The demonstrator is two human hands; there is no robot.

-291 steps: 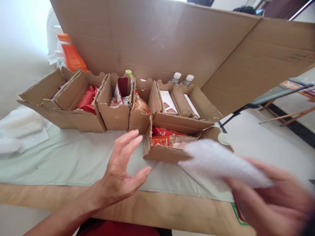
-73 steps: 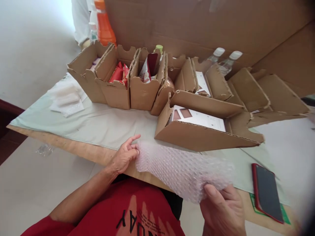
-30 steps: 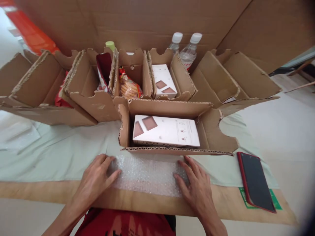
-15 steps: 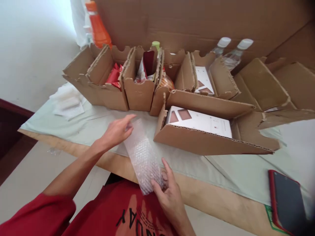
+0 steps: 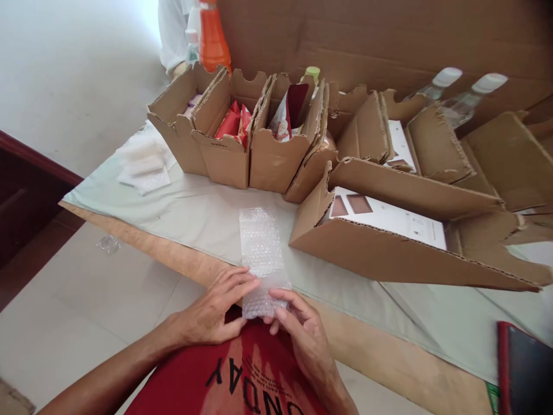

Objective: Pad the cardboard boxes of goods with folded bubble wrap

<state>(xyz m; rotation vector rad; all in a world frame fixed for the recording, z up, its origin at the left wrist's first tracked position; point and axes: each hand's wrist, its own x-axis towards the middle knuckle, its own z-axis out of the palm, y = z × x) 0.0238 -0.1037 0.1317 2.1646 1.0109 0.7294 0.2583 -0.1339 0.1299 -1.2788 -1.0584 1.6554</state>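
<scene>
A strip of clear bubble wrap [image 5: 264,242] lies across the table's front edge, its near end just over my red shirt. My left hand [image 5: 218,308] rests along the wrap's left side, fingers stretched over its edge and thumb apart by the near corner. At the near right corner, my right hand [image 5: 302,325] is closed on the wrap, thumb above and some fingertips underneath. Right of the strip stands a low cardboard bin [image 5: 371,245] holding a white box [image 5: 389,222] with brown squares on it.
A row of cardboard bins [image 5: 224,161] with red and white packets stands behind. Folded bubble wrap pieces [image 5: 144,164] lie at the left. An orange bottle [image 5: 213,40] and clear bottles [image 5: 469,101] stand farther back. A phone [image 5: 525,366] is at the right front.
My left hand has come from the strip's far end to its near left side. The wrap has turned straighter. My view has shifted left.
</scene>
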